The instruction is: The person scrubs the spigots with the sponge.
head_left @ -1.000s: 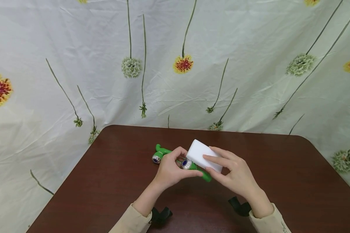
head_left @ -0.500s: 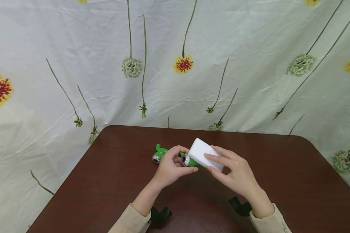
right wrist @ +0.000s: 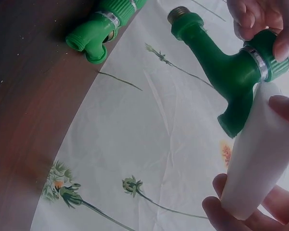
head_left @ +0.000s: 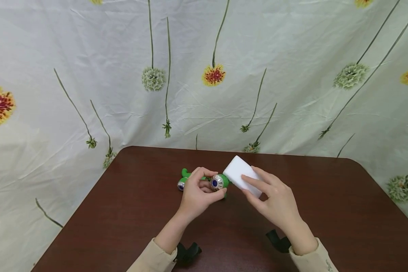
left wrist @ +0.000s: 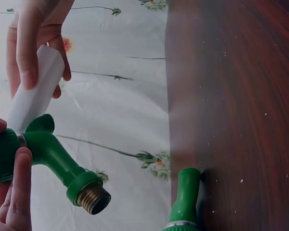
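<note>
My left hand (head_left: 194, 194) grips a green plastic tap (head_left: 223, 180) by its ribbed knob, which has a silver rim and blue centre. In the left wrist view the tap's body (left wrist: 50, 149) ends in a brass thread that points down to the right. A white sponge block (head_left: 241, 173) is pinched between the thumb and fingers of my right hand (head_left: 277, 202). In the right wrist view the sponge (right wrist: 260, 154) lies against the tap close to its knob collar and spout.
A second green tap (head_left: 184, 173) lies on the dark brown table (head_left: 139, 211), behind my left hand. A white floral cloth (head_left: 122, 45) hangs beyond the table's far edge. Black straps (head_left: 278, 241) stick out at both wrists.
The held tap has turned, so its knob faces the head camera more and its body no longer extends to the lower right. The sponge has shifted slightly up and right.
</note>
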Action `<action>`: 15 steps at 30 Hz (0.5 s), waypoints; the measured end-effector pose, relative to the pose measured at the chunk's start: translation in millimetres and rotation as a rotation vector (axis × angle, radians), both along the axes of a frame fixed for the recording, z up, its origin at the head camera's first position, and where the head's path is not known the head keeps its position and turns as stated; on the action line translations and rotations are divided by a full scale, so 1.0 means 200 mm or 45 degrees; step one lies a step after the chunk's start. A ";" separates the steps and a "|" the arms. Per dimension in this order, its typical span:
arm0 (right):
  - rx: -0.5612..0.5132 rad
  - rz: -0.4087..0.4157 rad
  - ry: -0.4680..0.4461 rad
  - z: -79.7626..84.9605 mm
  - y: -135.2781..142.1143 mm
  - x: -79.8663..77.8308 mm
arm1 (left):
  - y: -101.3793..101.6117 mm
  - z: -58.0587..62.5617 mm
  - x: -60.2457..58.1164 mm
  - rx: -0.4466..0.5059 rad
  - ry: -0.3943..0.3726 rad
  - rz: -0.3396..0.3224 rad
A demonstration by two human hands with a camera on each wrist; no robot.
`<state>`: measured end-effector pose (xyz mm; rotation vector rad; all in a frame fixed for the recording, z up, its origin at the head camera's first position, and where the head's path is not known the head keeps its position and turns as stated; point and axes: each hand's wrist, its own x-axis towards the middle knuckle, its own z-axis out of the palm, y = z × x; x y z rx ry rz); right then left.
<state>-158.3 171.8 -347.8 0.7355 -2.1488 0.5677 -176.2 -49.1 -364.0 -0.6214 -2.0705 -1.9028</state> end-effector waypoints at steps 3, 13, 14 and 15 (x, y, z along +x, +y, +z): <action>0.029 0.018 0.044 0.00 -0.01 0.00 | 0.01 0.05 0.03 -0.022 0.002 0.030; -0.107 0.236 -0.033 0.00 -0.05 0.02 | 0.03 0.14 0.10 0.005 0.046 0.020; -0.096 0.248 -0.026 0.00 -0.05 0.02 | 0.03 0.14 0.10 0.006 0.054 0.023; -0.078 0.251 -0.010 0.00 -0.06 0.02 | 0.03 0.13 0.10 0.003 0.057 0.027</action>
